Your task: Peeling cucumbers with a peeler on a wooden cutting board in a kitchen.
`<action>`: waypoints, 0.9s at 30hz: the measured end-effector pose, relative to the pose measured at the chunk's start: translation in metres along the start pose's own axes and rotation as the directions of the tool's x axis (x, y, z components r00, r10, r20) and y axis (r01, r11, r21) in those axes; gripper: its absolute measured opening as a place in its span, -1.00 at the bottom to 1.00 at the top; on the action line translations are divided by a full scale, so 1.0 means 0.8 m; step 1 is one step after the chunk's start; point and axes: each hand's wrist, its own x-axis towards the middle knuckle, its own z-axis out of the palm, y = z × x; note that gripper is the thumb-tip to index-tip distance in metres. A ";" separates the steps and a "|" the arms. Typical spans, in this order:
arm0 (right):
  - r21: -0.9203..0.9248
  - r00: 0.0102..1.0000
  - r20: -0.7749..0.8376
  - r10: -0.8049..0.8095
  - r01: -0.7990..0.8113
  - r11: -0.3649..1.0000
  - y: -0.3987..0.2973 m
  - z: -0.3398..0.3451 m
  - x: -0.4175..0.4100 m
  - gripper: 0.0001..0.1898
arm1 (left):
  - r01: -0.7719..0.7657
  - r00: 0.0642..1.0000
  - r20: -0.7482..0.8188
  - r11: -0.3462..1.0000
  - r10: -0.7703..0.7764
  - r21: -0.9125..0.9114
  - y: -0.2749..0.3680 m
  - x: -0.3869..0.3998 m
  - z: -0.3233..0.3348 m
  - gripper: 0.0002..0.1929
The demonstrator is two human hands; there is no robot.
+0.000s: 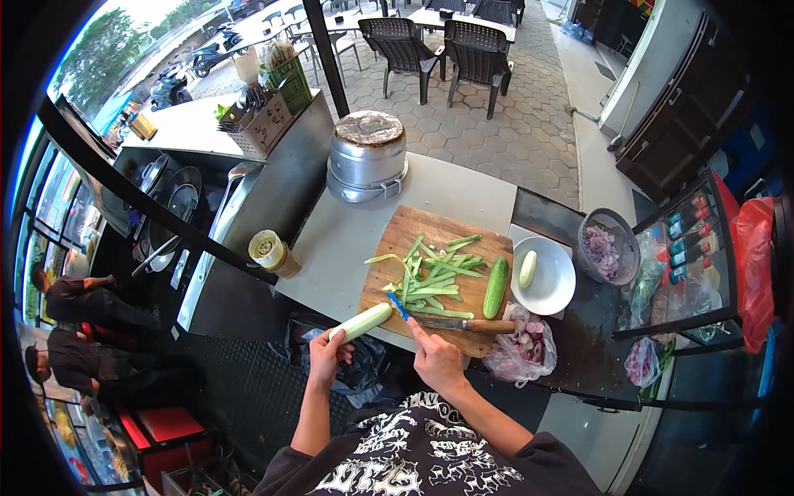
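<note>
My left hand [329,356] grips the near end of a peeled, pale cucumber [366,322], whose far end is over the left edge of a wooden cutting board [397,235]. In my right hand [436,359] is a blue peeler [399,306], its head close to the cucumber's tip. Green strips of peel [434,288] lie heaped on the board. An unpeeled cucumber [496,288] rests at the board's right side. Below the peel lies a knife [468,324] with a wooden handle. Another peeled cucumber [528,269] sits in a white bowl [558,297].
A bag of sliced shallots [524,347] touches the board's right corner. Beyond the bowl stands a grey basket of sliced shallots [608,248]. An upturned metal pot [366,161] and a jar [273,254] stand on the table. Two people [87,359] are at the left.
</note>
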 end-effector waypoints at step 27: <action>0.330 0.992 -0.049 0.117 -0.095 0.939 0.004 0.002 0.008 -0.49 | 0.155 0.985 -0.065 0.982 -0.163 -0.109 0.001 0.008 0.003 -0.66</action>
